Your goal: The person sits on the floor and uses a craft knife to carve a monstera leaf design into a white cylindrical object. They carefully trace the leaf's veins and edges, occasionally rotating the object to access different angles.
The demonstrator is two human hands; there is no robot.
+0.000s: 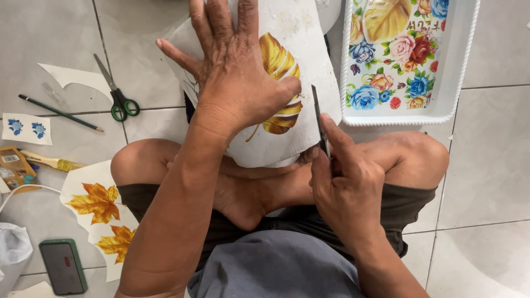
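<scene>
The left hand (237, 72) lay flat with fingers spread on a white curved panel (309, 49), pressing it down over the person's crossed legs and partly covering a golden leaf sticker (279, 60). The right hand (345, 182) was closed around a thin blade (319, 118), its tip at the panel's right edge. Just beyond that edge, a white tray (461, 72) printed with flowers rested on the tiled floor. Green-handled scissors (118, 96) and a pencil (58, 112) lay well to the left.
</scene>
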